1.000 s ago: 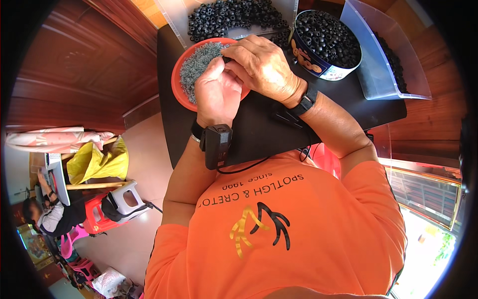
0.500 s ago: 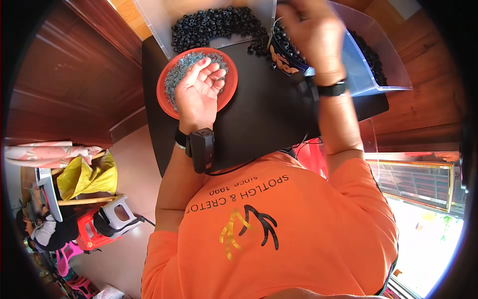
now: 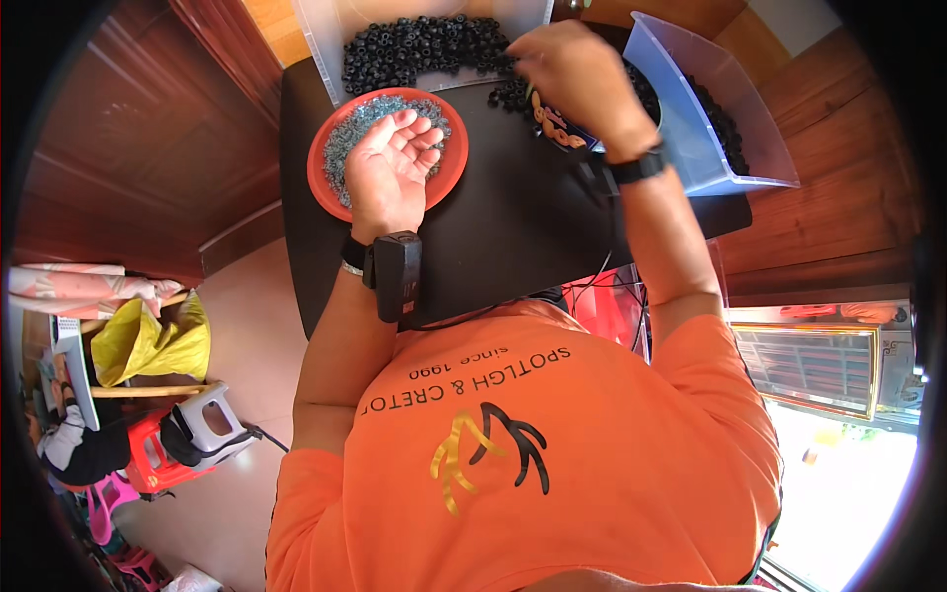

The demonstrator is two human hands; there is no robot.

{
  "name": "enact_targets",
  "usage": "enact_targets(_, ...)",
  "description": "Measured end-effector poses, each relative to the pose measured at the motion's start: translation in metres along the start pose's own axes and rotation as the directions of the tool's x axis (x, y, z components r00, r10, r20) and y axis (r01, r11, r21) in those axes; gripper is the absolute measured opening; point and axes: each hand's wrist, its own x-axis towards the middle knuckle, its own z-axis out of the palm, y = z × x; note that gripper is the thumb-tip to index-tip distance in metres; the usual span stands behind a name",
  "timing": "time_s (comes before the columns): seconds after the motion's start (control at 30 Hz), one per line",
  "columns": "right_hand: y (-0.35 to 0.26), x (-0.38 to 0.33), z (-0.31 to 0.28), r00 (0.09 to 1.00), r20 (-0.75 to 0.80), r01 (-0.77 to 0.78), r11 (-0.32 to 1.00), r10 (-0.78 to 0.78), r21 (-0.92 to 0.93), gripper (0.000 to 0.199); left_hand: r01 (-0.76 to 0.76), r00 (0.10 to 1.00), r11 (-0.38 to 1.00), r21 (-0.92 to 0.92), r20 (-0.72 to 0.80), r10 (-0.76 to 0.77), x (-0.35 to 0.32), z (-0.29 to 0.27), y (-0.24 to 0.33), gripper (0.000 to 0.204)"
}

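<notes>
My left hand (image 3: 397, 173) is turned palm up, its fingers apart and slightly curled, with nothing visible in it. Beneath it is an orange-red round dish (image 3: 449, 178) filled with small silvery, bluish metal-looking pieces (image 3: 345, 148). My right hand (image 3: 584, 81) hangs over a round dark-blue tin (image 3: 562, 128) and covers much of it. Motion smears the right fingertips, which point left toward black ring-shaped pieces (image 3: 508, 96) on the table beside the tin. Whether those fingers hold anything is not visible.
A translucent bin (image 3: 321, 44) at the far side holds many black ring-shaped pieces (image 3: 424, 49). Another bluish translucent bin (image 3: 705, 163) with black pieces stands right on the dark table (image 3: 483, 237). Cables (image 3: 604, 264) hang at the near edge. Stools (image 3: 212, 424) stand at left.
My right hand has moved down and left from above the tin, toward the loose black pieces. My left hand stays palm up over the dish. The whole view has shifted slightly.
</notes>
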Motion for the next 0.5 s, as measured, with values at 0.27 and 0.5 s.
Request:
enact_targets(0.27,-0.003,0.000,0.087,0.783,0.600,0.031,0.952,0.166,-0.304,0.014,0.004,1.000,1.000,0.001,-0.006,-0.004,0.007,-0.002,-0.004,0.021)
enact_targets(0.5,-0.018,0.001,0.061,0.895,0.434,-0.327,0.813,0.103,0.481,0.015,0.006,1.000,0.999,0.040,0.004,-0.006,0.005,0.001,-0.004,0.021)
